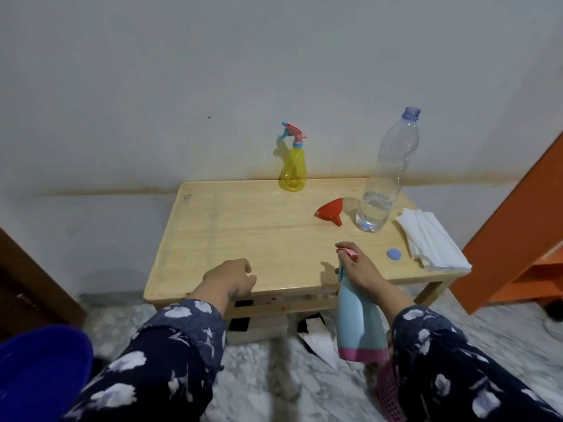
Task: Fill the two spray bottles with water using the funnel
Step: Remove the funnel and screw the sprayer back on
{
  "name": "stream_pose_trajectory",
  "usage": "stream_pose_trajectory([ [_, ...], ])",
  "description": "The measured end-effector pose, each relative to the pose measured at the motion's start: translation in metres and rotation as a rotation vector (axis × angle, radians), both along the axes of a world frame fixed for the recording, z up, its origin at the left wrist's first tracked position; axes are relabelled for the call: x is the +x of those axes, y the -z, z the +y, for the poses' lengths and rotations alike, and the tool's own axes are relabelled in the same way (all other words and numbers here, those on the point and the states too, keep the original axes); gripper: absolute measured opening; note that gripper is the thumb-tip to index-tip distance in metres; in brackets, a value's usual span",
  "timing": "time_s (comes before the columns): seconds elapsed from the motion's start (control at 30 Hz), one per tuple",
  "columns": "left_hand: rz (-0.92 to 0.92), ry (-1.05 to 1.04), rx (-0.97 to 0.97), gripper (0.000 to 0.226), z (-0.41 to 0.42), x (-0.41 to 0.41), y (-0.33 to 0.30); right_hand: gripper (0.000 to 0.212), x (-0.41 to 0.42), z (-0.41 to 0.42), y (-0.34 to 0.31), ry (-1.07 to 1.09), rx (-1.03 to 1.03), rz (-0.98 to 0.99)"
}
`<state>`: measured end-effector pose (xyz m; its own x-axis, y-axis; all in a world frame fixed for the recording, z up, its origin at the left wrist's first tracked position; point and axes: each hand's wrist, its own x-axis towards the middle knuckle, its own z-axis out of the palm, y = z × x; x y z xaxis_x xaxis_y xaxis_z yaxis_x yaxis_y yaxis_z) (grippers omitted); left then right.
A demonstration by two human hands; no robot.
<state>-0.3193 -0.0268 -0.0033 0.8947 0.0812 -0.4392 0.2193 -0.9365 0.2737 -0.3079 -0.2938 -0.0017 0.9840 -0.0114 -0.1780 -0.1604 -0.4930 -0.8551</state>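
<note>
My right hand (pixel 361 271) grips the blue spray bottle (pixel 359 324) by its head; left hand (pixel 233 280) curled, holding nothing. Beyond my grip, the funnel (pixel 330 212) lies unused, so filling seems unfinished.

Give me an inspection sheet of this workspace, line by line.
Surface: low light wooden table against a grey wall, top dry as far as visible.
Job's things: yellow spray bottle with pink-blue trigger head upright at the back edge; red plastic funnel lying on its side; clear plastic water bottle uncapped, water low; light blue spray bottle with pink base held off the table.
Clutter: small blue cap; stack of white tissues.
Hands: left hand curled at the front edge, holding nothing; right hand grips the blue bottle's head.
Cables: nothing seen.
Surroundings: marble-pattern floor, blue basin, orange furniture.
</note>
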Motion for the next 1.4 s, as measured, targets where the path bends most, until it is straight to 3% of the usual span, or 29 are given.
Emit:
stream_pose_trajectory([
  [0.3,-0.023,-0.052,-0.027,0.04,-0.015,-0.023,0.002,0.027,-0.01,-0.012,0.01,0.021,-0.134,-0.072],
  [0.5,-0.082,-0.094,-0.005,0.037,-0.013,-0.034,0.0,0.033,-0.019,0.016,0.006,-0.187,-0.166,-0.074],
  [0.87,-0.077,-0.13,0.006,0.038,0.0,-0.047,-0.004,0.035,-0.028,0.059,0.002,-0.393,0.048,-0.063],
  [1.1,-0.092,-0.142,-0.007,0.039,-0.001,-0.046,-0.009,0.031,-0.02,0.063,0.0,-0.351,-0.001,-0.153],
  [1.3,-0.154,-0.13,-0.147,0.057,-0.023,-0.04,-0.025,0.028,-0.004,0.07,-0.037,-0.265,0.178,-0.266],
  [1.4,-0.218,-0.121,-0.358,0.063,-0.044,-0.038,-0.041,0.03,0.009,0.075,-0.063,-0.244,0.242,-0.376],
])
